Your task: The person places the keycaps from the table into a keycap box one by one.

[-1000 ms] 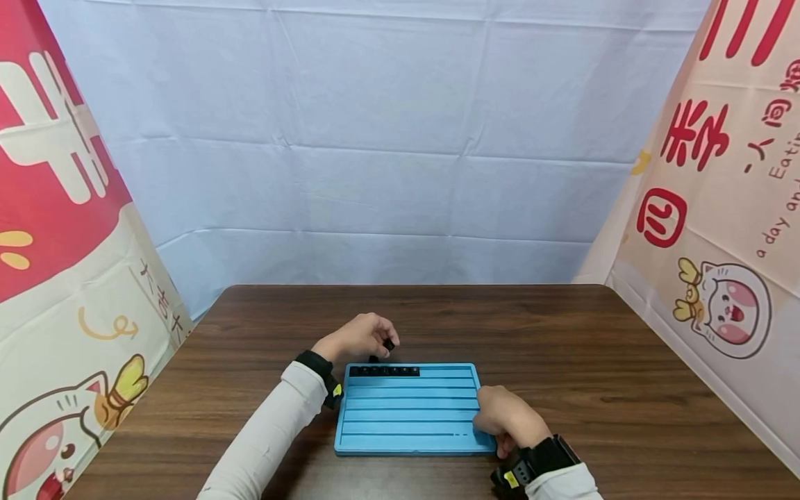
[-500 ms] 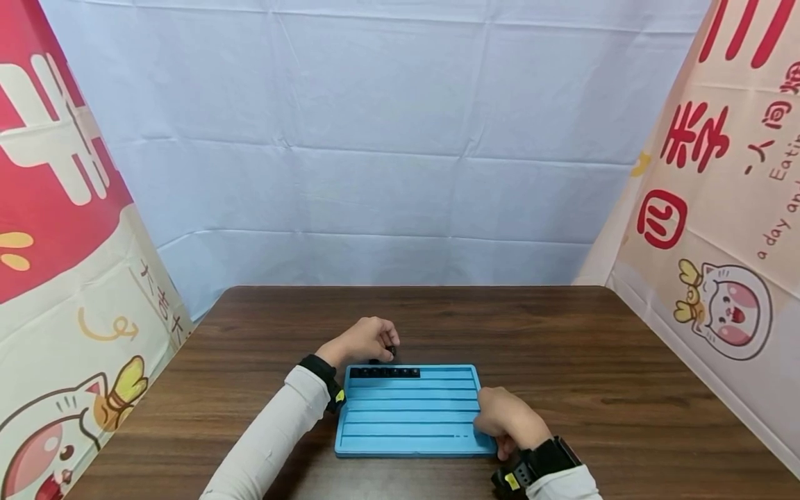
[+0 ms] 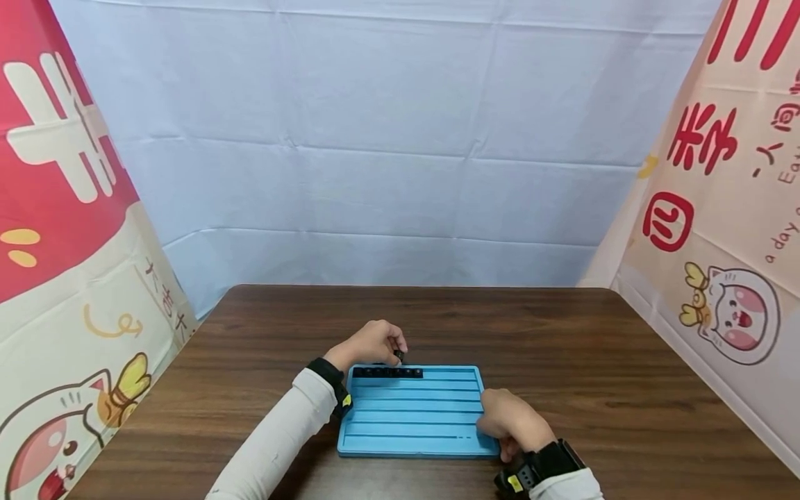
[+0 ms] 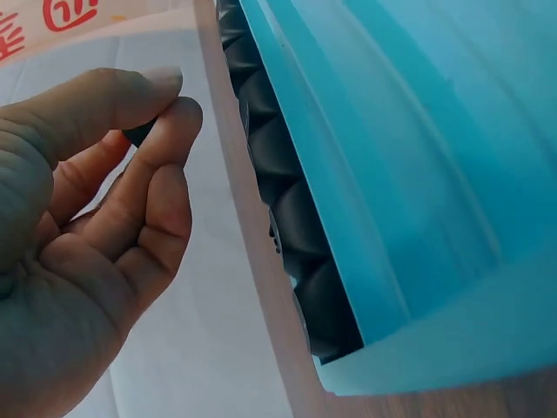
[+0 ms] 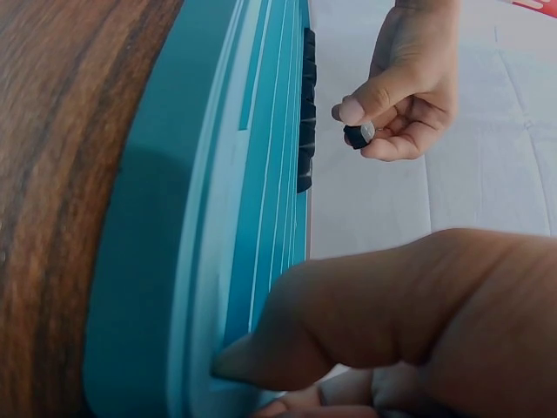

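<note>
A small black keycap (image 5: 359,133) with a paler face is pinched between the thumb and fingers of my left hand (image 3: 371,344). That hand hovers just beyond the far rim of a light blue ridged tray (image 3: 409,427). In the tray's farthest groove stands a row of several black keycaps (image 3: 387,373), starting from the left end. The left wrist view shows this row (image 4: 291,205) beside the hand, with the pinched piece mostly covered by fingers. My right hand (image 3: 514,420) grips the tray's near right corner, thumb on the rim and the other fingers curled at its side.
The tray lies on a brown wood-grain table (image 3: 287,312). A pale cloth (image 3: 387,153) hangs behind the table, with printed cloths (image 3: 700,278) at both sides. Bands with small cameras are worn on both wrists.
My left hand has lowered slightly and shifted a little right with the keycap, closer to the tray's far rim. My right hand stays on the corner. The head view has shifted slightly.
</note>
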Motion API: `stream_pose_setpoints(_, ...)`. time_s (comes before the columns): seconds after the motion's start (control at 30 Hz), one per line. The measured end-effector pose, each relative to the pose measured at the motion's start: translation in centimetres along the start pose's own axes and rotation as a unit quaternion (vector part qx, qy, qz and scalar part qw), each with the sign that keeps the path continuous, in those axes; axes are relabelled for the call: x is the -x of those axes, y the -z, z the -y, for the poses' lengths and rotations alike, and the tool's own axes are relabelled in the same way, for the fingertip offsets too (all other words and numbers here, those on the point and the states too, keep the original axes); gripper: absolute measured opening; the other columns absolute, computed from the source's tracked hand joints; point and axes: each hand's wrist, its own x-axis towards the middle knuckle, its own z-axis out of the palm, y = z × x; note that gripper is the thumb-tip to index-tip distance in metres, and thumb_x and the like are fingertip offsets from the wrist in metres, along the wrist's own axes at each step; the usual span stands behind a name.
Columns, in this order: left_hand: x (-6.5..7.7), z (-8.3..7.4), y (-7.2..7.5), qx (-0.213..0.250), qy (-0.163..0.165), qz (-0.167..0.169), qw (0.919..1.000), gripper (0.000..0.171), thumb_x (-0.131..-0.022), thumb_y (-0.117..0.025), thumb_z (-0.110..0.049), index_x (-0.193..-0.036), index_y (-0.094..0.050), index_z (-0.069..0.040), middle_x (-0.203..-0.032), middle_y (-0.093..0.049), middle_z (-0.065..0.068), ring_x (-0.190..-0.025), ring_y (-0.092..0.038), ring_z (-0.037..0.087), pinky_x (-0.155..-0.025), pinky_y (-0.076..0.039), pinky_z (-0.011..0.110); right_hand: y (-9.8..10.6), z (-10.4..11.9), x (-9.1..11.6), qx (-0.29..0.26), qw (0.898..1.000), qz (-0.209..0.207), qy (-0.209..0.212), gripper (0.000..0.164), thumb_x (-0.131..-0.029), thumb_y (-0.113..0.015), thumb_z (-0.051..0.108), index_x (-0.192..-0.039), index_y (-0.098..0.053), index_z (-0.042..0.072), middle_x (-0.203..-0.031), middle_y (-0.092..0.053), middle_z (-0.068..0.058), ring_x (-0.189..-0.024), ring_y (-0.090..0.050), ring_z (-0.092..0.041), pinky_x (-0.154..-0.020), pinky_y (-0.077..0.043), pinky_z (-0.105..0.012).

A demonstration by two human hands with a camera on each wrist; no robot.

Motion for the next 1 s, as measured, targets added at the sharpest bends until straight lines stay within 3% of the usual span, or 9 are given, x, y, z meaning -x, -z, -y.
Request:
stream_pose_setpoints(0.37,0.0,-0.7,-0.7,-0.026,-0.030,-0.015,0.9991,0.011,-0.080,-0.074,-0.007,-0.090,-0.071,-0.004,-0.080,-0.064,-0.007,-0.073,-0.058,0.006,-0.066,-0.048,0.024,0.0,0.0,0.0,-0.002,1.000,-0.003,0.014,0.024,-0.085,-0.054,-0.003,-0.107,-0.055,-0.013,-0.044,-0.054,-0.015,-0.030,-0.049,-0.014,-0.030,-0.038,-0.025)
stream_pose_setpoints(0.67,-0.4,-1.6,-1.6,-0.034,-0.014,-0.014,0.9992,0.012,-0.079,-0.075,-0.007,-0.090,-0.070,-0.005,-0.079,-0.061,-0.005,-0.073,-0.056,0.007,-0.065,-0.047,0.023,0.0,0.0,0.0,0.001,1.000,-0.003,0.019,0.020,-0.085,-0.054,-0.003,-0.103,-0.057,-0.012,-0.043,-0.054,-0.015,-0.029,-0.048,-0.014,-0.030,-0.038,-0.025)
stream_pose_setpoints(1.0,-1.4,-2.1,-3.1,-0.058,0.004,-0.031,0.9978,0.013,-0.074,-0.079,-0.011,-0.079,-0.068,-0.013,-0.074,-0.059,-0.008,-0.069,-0.055,0.005,-0.064,-0.046,0.023,0.1,0.0,0.1,0.001,1.000,0.001,0.020,0.024,-0.085,-0.053,-0.003,-0.108,-0.055,-0.014,-0.043,-0.054,-0.015,-0.029,-0.048,-0.014,-0.031,-0.039,-0.026)
